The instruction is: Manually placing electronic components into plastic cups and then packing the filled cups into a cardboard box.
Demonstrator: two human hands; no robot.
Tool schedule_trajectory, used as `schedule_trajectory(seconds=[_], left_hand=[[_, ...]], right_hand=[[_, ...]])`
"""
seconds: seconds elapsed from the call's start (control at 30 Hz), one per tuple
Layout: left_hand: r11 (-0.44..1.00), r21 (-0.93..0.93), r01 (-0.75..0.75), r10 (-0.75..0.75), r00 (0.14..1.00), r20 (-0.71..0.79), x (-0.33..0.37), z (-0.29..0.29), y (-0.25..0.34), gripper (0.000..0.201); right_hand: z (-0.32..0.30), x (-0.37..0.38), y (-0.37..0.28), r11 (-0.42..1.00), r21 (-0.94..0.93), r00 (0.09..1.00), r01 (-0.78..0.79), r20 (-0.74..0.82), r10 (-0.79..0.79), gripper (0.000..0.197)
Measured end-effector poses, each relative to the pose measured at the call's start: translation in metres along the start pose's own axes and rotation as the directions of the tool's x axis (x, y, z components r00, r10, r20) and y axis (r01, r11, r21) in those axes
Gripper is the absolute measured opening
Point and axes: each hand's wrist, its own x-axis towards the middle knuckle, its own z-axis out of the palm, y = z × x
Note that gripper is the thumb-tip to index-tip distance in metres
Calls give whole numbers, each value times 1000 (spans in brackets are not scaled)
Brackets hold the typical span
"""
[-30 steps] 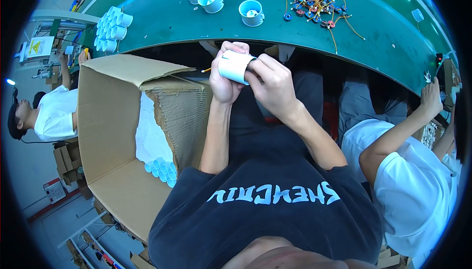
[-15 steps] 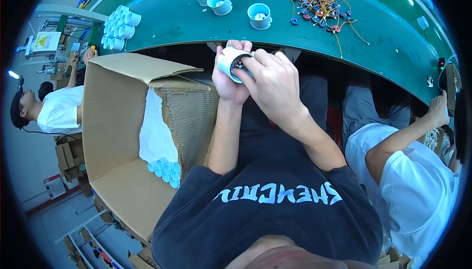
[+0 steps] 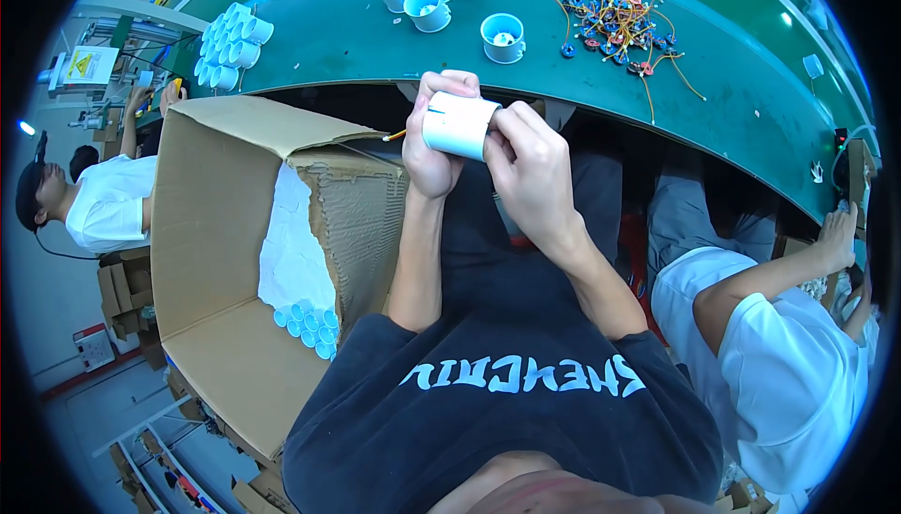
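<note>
From here I see the pale cylinder (image 3: 457, 127) just off the tabletop's (image 3: 366, 56) near edge, my left grip (image 3: 436, 148) wrapped around it; whether my right grip (image 3: 526, 148), at its rim, clasps anything is hidden. I judge it light, stiff, smooth: best held by its wall. Near that edge a blue cup (image 3: 503, 54) contains a white piece (image 3: 504, 39); the carton (image 3: 216, 260) holds small cups (image 3: 309, 322).
</note>
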Motion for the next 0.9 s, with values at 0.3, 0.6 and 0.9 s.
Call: schedule_trajectory(seconds=[0.3,0.6,0.9], left_hand=[[996,85,16,-2,987,-161,-3,-3,15,49],[699,706,-114,152,988,9,0,-6,32,38],[543,836,-84,195,980,-28,3,-7,35,28]], right_hand=[[-5,0,5,956,290,996,-53,-49,70,43],[-12,1,16,871,462,986,-165,86,142,65],[-15,10,16,999,21,999,43,-10,-43,60]])
